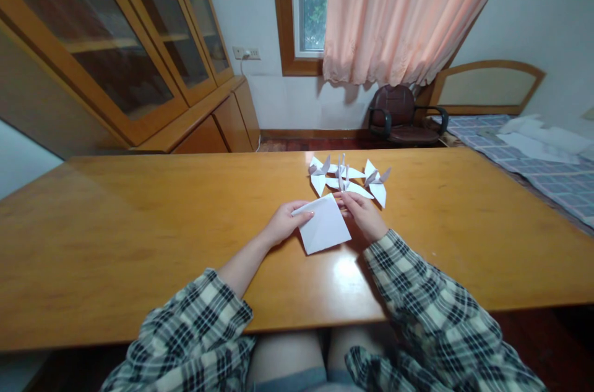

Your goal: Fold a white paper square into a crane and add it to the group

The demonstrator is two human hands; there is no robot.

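A white square sheet of paper [323, 226] lies tilted on the wooden table [139, 225] in front of me. My left hand [284, 222] pinches its left corner, thumb on top. My right hand [364, 214] holds the upper right edge of the same sheet. Just beyond the sheet stand three folded white paper cranes [346, 180] in a row, close to my right fingertips. Both arms wear plaid sleeves.
A wooden cabinet with glass doors [116, 52] runs along the left wall. Behind the table are a dark office chair [403, 115], a window with a pink curtain [399, 8], and a bed with checked bedding and loose papers [542, 144] at the right.
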